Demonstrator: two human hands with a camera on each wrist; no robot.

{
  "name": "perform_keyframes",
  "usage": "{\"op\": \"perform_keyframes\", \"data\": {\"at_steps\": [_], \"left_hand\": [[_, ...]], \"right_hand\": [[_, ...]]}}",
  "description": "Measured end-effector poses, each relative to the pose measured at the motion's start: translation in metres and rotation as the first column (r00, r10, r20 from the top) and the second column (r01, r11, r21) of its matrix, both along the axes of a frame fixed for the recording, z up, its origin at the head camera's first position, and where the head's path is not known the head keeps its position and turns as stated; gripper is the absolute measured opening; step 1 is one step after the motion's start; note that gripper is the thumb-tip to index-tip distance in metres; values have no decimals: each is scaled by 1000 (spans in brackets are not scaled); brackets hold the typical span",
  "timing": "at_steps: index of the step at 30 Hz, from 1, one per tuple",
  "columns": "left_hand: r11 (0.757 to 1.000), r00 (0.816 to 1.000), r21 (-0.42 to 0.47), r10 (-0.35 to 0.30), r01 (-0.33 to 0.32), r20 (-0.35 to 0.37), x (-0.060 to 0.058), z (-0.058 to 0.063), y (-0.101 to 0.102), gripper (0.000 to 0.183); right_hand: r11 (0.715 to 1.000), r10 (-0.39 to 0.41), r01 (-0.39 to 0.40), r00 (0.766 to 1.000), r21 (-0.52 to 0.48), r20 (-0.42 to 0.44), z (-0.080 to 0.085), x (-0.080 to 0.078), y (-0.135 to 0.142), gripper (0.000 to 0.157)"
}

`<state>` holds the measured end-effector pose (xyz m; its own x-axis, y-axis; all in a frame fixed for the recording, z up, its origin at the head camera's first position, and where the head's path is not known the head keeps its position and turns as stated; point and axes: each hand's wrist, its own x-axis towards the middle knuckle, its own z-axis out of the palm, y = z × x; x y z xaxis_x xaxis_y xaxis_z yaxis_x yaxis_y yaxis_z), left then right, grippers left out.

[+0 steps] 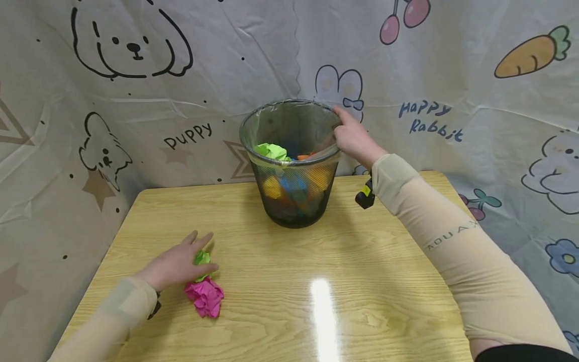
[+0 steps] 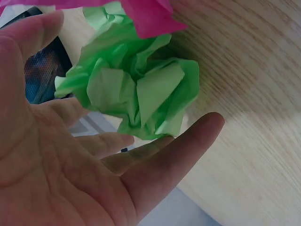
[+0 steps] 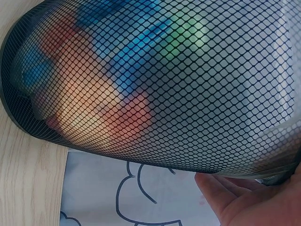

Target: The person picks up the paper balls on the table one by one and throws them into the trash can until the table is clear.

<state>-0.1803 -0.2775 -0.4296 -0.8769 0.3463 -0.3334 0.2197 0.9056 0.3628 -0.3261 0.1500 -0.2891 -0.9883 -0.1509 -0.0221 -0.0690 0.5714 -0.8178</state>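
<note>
A crumpled green paper ball (image 2: 136, 89) lies beside my left hand (image 1: 176, 264), whose spread fingers reach around it without closing. In the left wrist view the fingers (image 2: 174, 165) stand extended beside the paper. Just in front, a crumpled pink paper ball (image 1: 205, 296) sits on the table, close against the green one. My right hand (image 1: 355, 138) grips the rim of a black mesh wastebasket (image 1: 296, 213) at its right side. The basket stands upright, with crumpled paper in green (image 1: 273, 151), blue, orange and yellow inside. Part of the right hand's grip is hidden by the rim.
The wooden table (image 1: 271, 281) carries a bright light reflection near its front. A printed cloth (image 1: 253, 55) hangs close behind the basket and along the table's sides. A clear liner lies inside the basket and over its rim.
</note>
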Motion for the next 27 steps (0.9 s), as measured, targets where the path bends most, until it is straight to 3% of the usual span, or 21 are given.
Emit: {"op": "perform_keyframes", "data": {"at_steps": [7,15,27], "left_hand": [[1000,1000,-23,21,-21,-8,0,-7,1,93],[998,999,-69,10,-13,-44,-4,-8,2,74],[999,998,-34,21,-23,-61,-5,-8,1,45]], "right_hand": [[1000,2,-2,1000,-4,-6,-1,0,0,66],[1000,1,-1,1000,-6,0,-1,-1,0,67],[1000,1,-1,1000,-11,1,-1,0,1,67]]}}
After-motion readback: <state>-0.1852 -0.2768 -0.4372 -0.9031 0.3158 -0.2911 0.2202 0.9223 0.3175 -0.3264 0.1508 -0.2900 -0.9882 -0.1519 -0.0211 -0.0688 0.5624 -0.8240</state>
